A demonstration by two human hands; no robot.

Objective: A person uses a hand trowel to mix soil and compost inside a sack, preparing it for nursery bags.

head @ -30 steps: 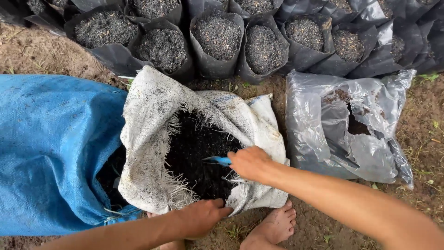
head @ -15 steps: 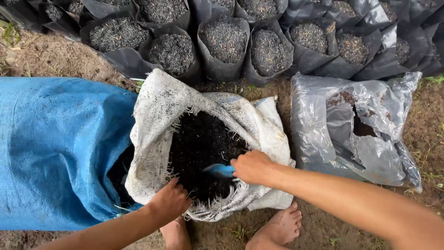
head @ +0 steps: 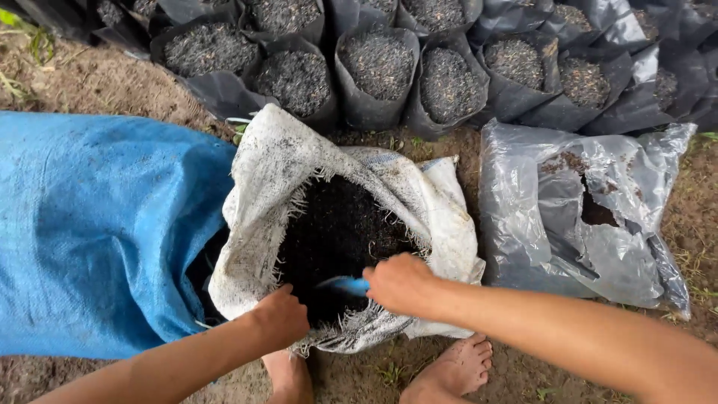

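The left hand [head: 280,320] has slid from the white sack's [head: 262,187] lower rim into its mouth, fingers curled on the edge. The right hand [head: 400,283] is clamped on a blue scoop [head: 345,284] over dark soil [head: 336,232].

You are wearing no sleeves on either forearm, no gloves on your hands, and going barefoot.

Bare earth outdoors, in flat daylight

Brown dirt ground [head: 90,82] fills the frame, with sparse grass [head: 34,45] at the upper left and right edge; a row of black soil-filled grow bags [head: 378,71] lines the top, under soft, shadowless light.
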